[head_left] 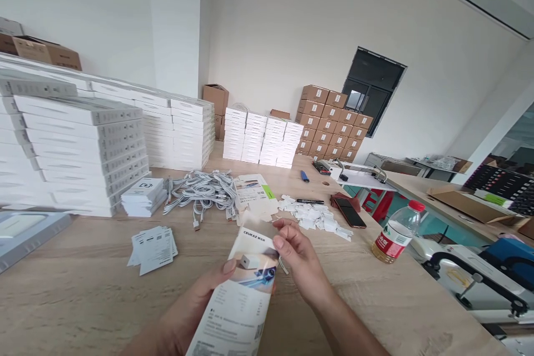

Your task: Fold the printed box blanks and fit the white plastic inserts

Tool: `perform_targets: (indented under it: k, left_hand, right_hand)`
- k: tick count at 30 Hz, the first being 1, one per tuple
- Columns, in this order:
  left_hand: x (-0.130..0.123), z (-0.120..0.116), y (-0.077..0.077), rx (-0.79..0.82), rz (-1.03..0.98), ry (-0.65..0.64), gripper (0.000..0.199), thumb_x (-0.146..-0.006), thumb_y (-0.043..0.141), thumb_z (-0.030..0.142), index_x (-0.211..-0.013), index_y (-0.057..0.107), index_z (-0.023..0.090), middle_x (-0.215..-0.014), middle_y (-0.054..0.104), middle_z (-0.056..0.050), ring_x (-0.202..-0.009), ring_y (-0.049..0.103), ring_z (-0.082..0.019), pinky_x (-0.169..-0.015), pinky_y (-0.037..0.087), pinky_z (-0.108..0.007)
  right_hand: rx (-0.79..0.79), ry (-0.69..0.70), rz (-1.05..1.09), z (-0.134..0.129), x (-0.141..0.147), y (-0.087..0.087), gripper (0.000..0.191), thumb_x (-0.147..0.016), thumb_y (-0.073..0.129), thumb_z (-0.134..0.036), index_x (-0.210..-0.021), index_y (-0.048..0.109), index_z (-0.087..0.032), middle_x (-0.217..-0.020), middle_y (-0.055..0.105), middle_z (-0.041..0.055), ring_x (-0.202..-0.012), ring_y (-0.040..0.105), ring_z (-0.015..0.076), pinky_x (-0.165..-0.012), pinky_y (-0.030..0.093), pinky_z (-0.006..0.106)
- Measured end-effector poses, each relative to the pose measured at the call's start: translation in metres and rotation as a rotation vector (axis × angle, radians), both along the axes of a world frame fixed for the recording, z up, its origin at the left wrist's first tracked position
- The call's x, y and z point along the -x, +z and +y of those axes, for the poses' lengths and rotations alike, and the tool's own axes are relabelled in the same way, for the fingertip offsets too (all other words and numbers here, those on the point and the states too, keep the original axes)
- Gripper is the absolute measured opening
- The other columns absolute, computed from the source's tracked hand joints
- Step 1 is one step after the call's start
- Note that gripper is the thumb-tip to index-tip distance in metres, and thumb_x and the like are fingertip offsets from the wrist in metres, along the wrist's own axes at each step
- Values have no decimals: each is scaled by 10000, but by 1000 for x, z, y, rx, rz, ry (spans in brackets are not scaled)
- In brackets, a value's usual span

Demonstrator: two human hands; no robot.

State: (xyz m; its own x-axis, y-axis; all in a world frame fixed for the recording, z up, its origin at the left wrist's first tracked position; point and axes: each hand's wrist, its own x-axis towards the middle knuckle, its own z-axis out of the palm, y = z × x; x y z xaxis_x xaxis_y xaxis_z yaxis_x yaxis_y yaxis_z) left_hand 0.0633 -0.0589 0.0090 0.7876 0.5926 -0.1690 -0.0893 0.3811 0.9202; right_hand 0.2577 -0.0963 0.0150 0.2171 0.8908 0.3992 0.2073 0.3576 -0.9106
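A white printed packaging pouch (237,303) stands tilted in front of me, with a charger and cable pictured on it and a pale, see-through top end. My left hand (198,300) is closed round its left side, thumb on the printed front. At the pouch's upper right edge, my right hand (302,256) is curled, with thumb and fingertips pinching there. A small pale strip shows below the right fingers; what it is I cannot tell. Just beyond the pouch lie a printed sheet (252,192), a heap of small white tags (315,216) and a pile of grey cables (208,192).
White boxes (83,144) are stacked high on the left, with more boxes (262,136) behind. Cards (156,250) and a small card stack (144,194) lie left. Right are a phone (351,212), a black pen (310,201), a bottle (396,233) and a sealing machine (475,278).
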Motion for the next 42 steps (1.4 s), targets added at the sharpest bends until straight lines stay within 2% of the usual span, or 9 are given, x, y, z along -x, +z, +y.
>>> perform_targets:
  k: [3, 6, 10, 15, 23, 28, 34, 39, 42]
  left_hand:
    - [2, -1, 4, 354, -197, -95, 561, -725, 699, 599, -994, 753, 110, -897, 769, -126, -808, 706, -248, -774, 534, -330]
    - [5, 5, 12, 440, -204, 7, 453, -786, 729, 450, -1065, 736, 94, -860, 769, -119, -750, 707, -223, -731, 549, -314]
    - [8, 15, 20, 188, -76, 189, 447, -794, 737, 450, -1096, 712, 121, -938, 766, -127, -873, 711, -301, -795, 550, -383]
    - [11, 25, 21, -452, 322, 441, 472, -799, 646, 635, -934, 715, 187, -862, 760, -79, -849, 690, -321, -722, 514, -358]
    - [9, 19, 29, -488, 157, 760, 1000, -699, 787, 556, -1506, 245, 319, -1005, 744, -64, -816, 702, -281, -614, 559, -342]
    - [11, 23, 18, -535, 97, 595, 880, -768, 732, 547, -1497, 281, 346, -1105, 704, -81, -770, 690, -253, -578, 556, -328]
    - [13, 22, 15, -473, 84, 524, 729, -824, 667, 565, -1443, 364, 331, -927, 683, -25, -728, 664, -219, -551, 518, -276]
    - [13, 21, 17, -425, 50, 497, 608, -827, 657, 576, -1337, 487, 292, -836, 656, 12, -664, 629, -170, -526, 476, -226]
    - [14, 18, 21, -367, 52, 448, 630, -807, 687, 556, -1345, 500, 287, -856, 675, 2, -675, 649, -184, -534, 483, -235]
  right_hand:
    - [-6, 41, 181, 1, -5, 3, 353, -794, 725, -558, -827, 612, -225, -1319, 511, 41, -1161, 519, 245, -894, 443, 326]
    - [113, 181, 175, -1, -8, 3, 494, -799, 710, -588, -1179, 612, -288, -1257, 588, 49, -1045, 576, 220, -769, 462, 290]
    - [368, 415, 98, -5, -8, -2, 537, -912, 505, -648, -1114, 715, -197, -891, 709, 68, -804, 637, 213, -709, 477, 316]
    - [274, 383, 58, -3, 2, -9, 478, -921, 543, -594, -1108, 741, -201, -876, 734, 69, -796, 660, 231, -749, 488, 351]
    - [188, 320, 173, 1, 12, -14, 443, -920, 580, -552, -1221, 667, -239, -1039, 727, 62, -910, 664, 228, -818, 501, 346]
    - [80, 222, 344, 8, 2, -13, 743, -847, 712, -486, -1471, 358, -294, -1008, 692, 37, -924, 658, 224, -808, 502, 343]
    - [68, 386, 376, 3, 2, -6, 737, -841, 746, -368, -1464, 354, -343, -1133, 660, 33, -1014, 635, 216, -886, 488, 363]
    - [55, 307, 328, 2, 4, -7, 274, -875, 687, -440, -1080, 644, -262, -875, 672, -5, -744, 610, 153, -685, 478, 265]
    - [71, 168, 279, 6, 1, -11, 358, -929, 561, -545, -857, 661, -209, -664, 579, -25, -579, 520, 120, -557, 420, 238]
